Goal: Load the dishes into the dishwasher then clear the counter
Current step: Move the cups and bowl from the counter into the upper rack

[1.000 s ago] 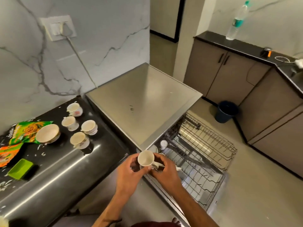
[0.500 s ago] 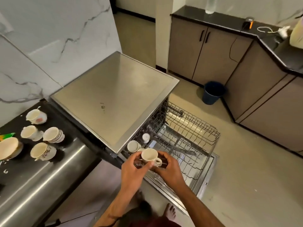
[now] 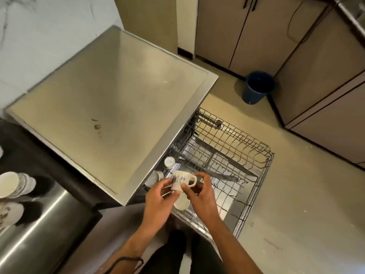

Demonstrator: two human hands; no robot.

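Cup held by both hands above rack.

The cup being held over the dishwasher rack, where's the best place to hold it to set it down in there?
Probably by the cup body from both sides, as the left hand and right hand pinch it now; its handle sticks out toward the rack, so it stays free.

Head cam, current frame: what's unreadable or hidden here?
- Counter cups: cut by the left edge of the head view; count unknown.
- Cup print: blurred, partly covered by the left hand and right hand.
- Rack rear: hidden under the dishwasher top.
- Saucer-like piece: mostly behind the hands.
- Bucket contents: too dark.
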